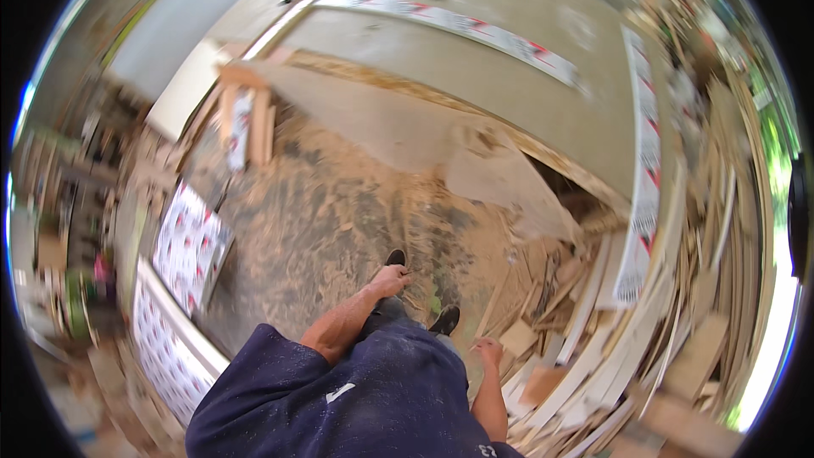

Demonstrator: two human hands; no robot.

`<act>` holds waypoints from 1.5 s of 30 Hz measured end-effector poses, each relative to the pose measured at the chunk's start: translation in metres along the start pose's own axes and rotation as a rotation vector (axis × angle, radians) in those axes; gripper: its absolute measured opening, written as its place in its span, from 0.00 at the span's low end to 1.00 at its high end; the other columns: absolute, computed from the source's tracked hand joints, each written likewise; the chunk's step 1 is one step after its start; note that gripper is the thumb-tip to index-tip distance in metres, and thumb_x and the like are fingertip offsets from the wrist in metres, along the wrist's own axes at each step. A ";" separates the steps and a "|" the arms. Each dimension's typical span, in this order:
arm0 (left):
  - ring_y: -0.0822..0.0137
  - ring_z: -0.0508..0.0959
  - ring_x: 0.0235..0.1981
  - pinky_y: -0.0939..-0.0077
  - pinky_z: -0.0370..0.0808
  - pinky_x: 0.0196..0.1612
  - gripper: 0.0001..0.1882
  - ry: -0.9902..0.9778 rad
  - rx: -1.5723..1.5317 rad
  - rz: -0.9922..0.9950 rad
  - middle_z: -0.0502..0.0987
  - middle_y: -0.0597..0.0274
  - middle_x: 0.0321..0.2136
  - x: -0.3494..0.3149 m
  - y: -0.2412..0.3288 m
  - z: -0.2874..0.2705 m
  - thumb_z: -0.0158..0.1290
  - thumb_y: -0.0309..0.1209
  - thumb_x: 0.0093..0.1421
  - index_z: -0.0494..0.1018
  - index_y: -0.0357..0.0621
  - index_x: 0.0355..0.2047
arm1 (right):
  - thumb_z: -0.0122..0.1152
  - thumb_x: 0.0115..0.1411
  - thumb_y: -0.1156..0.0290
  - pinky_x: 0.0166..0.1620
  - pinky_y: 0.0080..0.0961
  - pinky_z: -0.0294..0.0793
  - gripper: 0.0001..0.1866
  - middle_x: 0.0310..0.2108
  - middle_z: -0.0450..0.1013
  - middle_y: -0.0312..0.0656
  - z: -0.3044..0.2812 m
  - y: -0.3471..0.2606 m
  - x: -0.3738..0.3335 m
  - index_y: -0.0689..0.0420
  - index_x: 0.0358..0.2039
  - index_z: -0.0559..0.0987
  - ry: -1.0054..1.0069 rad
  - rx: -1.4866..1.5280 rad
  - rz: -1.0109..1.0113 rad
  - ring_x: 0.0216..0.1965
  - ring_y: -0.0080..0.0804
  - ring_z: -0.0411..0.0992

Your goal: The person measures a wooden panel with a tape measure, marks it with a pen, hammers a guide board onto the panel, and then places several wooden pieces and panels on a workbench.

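My left hand (pixel 389 281) hangs in front of my body above the floor, its fingers curled closed. Whatever it may hold is too small and blurred to name. Lower and to the right, my right hand (pixel 487 351) is also closed beside my hip, near the scrap wood; its contents, if any, are hidden. Neither hand touches the large workbench (pixel 500 21) ahead. On that bench lie a long strip in printed white film (pixel 458 24) and a second such strip (pixel 642 161) along its right edge.
Sawdust covers the floor (pixel 331 195). Piled offcuts and boards (pixel 585 356) crowd the right side. Film-wrapped panels (pixel 188 242) stand at the left, near a small wooden stack (pixel 246 123). A translucent plastic sheet (pixel 381 123) droops from the bench's front edge.
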State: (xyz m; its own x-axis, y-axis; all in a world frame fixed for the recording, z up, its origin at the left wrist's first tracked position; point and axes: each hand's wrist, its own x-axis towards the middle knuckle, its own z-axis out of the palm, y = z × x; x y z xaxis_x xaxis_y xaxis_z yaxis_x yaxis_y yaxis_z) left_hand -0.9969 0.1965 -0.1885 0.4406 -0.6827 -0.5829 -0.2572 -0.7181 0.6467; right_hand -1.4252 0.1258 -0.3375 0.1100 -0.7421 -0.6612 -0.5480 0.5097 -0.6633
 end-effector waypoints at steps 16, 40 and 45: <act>0.50 0.82 0.45 0.62 0.76 0.50 0.22 0.444 -0.497 -0.449 0.83 0.45 0.41 -0.126 -0.292 -0.089 0.58 0.43 0.56 0.81 0.40 0.44 | 0.56 0.62 0.73 0.25 0.30 0.75 0.10 0.28 0.79 0.47 0.238 -0.231 0.085 0.67 0.37 0.80 -0.324 -0.505 -0.184 0.23 0.33 0.76; 0.63 0.83 0.32 0.72 0.78 0.31 0.15 0.813 -1.408 -0.807 0.81 0.56 0.34 -0.015 -0.506 -0.475 0.53 0.35 0.65 0.76 0.38 0.47 | 0.64 0.57 0.71 0.34 0.33 0.78 0.08 0.27 0.80 0.42 0.965 -0.611 0.080 0.63 0.32 0.83 -0.617 -0.717 -0.380 0.28 0.30 0.78; 0.67 0.82 0.30 0.75 0.78 0.31 0.15 0.868 -1.206 -0.790 0.81 0.57 0.32 0.032 -0.517 -0.598 0.55 0.32 0.63 0.78 0.34 0.45 | 0.64 0.57 0.68 0.38 0.36 0.78 0.10 0.29 0.81 0.44 1.096 -0.681 0.114 0.62 0.34 0.84 -0.534 -0.752 -0.503 0.33 0.35 0.80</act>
State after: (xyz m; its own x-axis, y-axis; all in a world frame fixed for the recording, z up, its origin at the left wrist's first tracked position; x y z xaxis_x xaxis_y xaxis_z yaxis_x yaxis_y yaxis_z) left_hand -0.3353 0.6270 -0.2468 0.5471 0.3351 -0.7671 0.8213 -0.0375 0.5693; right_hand -0.1306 0.1711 -0.3448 0.7190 -0.4119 -0.5598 -0.6913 -0.3414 -0.6368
